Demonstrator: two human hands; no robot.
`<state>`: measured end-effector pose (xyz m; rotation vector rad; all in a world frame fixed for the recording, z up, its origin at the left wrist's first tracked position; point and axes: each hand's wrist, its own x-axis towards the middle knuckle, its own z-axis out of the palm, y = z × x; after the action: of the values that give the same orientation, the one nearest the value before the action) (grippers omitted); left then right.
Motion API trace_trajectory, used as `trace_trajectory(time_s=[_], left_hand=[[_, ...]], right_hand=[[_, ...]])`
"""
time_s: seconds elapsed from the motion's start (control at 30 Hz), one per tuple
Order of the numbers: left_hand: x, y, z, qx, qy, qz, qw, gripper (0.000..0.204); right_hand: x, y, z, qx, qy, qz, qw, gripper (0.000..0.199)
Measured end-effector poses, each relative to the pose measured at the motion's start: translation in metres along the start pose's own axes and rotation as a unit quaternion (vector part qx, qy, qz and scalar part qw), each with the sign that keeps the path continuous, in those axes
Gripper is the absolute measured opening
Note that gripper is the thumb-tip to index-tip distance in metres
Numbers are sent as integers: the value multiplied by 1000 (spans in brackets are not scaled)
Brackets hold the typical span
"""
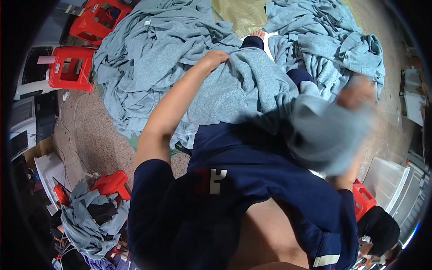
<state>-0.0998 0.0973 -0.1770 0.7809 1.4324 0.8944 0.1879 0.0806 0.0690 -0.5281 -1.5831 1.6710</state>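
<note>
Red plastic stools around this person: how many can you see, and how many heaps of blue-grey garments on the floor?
Red plastic stools: 4
Floor heaps of blue-grey garments: 3
Total: 7

Garment heaps [148, 58] all around

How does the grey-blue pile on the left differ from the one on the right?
The left pile is the larger, spreading wide beside two red stools. The right pile is smaller and more bunched. The left hand rests on a garment next to the left pile; the blurred right hand lifts cloth below the right pile. Both are the same grey-blue knit, heaped on the floor.
</note>
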Motion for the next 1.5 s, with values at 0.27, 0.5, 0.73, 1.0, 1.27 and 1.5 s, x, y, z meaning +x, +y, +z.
trace_trajectory(time_s=[0.27, 0.5, 0.73, 1.0, 1.27, 1.5], left_hand=[[-45, 125, 8, 16, -98, 191, 976, 19], [-105, 144, -25, 128, -143, 169, 967, 22], [-131, 112, -30, 32, -52, 117, 991, 22], [-142, 130, 1, -36, -26, 185, 982, 16], [-169, 134, 34, -119, -22, 176, 977, 20], [-180, 130, 34, -64, -12, 185, 981, 19]], right_hand=[[49, 82, 6, -277, -24, -8, 961, 22], [62, 95, -25, -131, 0, 35, 991, 19], [49, 101, -37, -158, -15, 64, 985, 19], [36, 75, 17, -476, 31, -241, 845, 44], [34, 81, 39, -454, 11, -419, 787, 18], [28, 90, 47, -445, 17, -455, 771, 18]])
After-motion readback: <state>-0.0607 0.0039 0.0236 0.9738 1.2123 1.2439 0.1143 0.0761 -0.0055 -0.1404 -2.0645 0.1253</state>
